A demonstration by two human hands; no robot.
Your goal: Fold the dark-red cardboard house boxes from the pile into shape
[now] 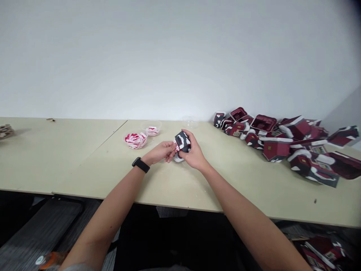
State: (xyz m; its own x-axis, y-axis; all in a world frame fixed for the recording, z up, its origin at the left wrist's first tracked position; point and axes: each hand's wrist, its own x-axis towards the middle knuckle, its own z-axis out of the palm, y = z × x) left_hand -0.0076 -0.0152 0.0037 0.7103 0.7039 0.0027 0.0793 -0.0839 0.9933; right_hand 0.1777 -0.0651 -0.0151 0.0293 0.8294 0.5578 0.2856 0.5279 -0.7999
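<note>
A plain white wall (169, 56) backs two abutting cream laminate tabletops (84, 165), joined at a diagonal seam. At the far right of the tabletop lies a loose heap of dark red and white house-shaped card pieces (293, 146), some with printed windows; similar pieces lie on the floor (321, 252) below the table edge. Left of centre stand two clear plastic bowls, the nearer (135, 140) and the farther (152, 130) both containing red-and-white printed pieces. A third clear vessel (190, 121) is faintly visible near the wall.

The right hand (196, 150) is closed around a small black-and-white patterned piece (182, 142), held just above the tabletop at centre. The left hand (160, 151), with a black wristband (140, 164), pinches its near edge narrowly. A white part (178, 158) shows beneath; its attachment cannot be determined. Work in hand: two-handed manipulation of this piece. Both hands being occupied, any further piece calls for one to be freed.
</note>
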